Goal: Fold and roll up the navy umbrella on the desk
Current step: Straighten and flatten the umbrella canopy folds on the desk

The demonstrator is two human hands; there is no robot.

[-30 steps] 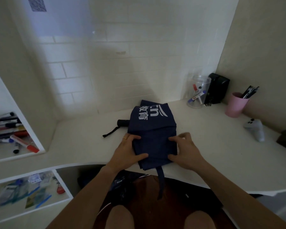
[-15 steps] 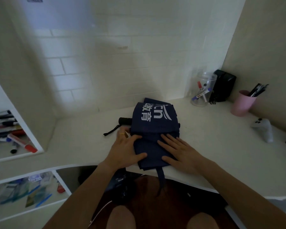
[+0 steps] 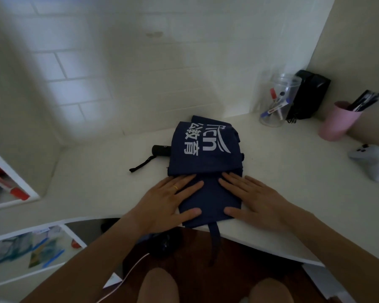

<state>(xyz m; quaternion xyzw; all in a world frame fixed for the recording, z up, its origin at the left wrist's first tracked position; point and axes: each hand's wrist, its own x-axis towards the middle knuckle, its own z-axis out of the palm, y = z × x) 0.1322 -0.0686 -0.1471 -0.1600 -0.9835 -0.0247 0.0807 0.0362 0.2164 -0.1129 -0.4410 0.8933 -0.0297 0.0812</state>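
Note:
The navy umbrella [image 3: 206, 158] lies folded flat on the white desk [image 3: 293, 193], white lettering facing up on its far half. Its black handle [image 3: 161, 150] sticks out at the left, with a black wrist strap [image 3: 142, 164] trailing toward the front left. A navy closing strap [image 3: 214, 239] hangs over the desk's front edge. My left hand [image 3: 169, 200] lies flat on the near left part of the cloth, fingers straight. My right hand [image 3: 252, 200] presses flat on the near right part, fingers straight too.
At the back right stand a clear jar of markers [image 3: 276, 103], a black box [image 3: 309, 95] and a pink pen cup [image 3: 337, 121]. A white controller [image 3: 370, 160] lies at the right. Shelves with markers [image 3: 7, 189] are at the left. My knees are below the desk edge.
Both hands went from gripping the near folds to lying flat on the cloth with straight fingers. The camera has tilted down and closer.

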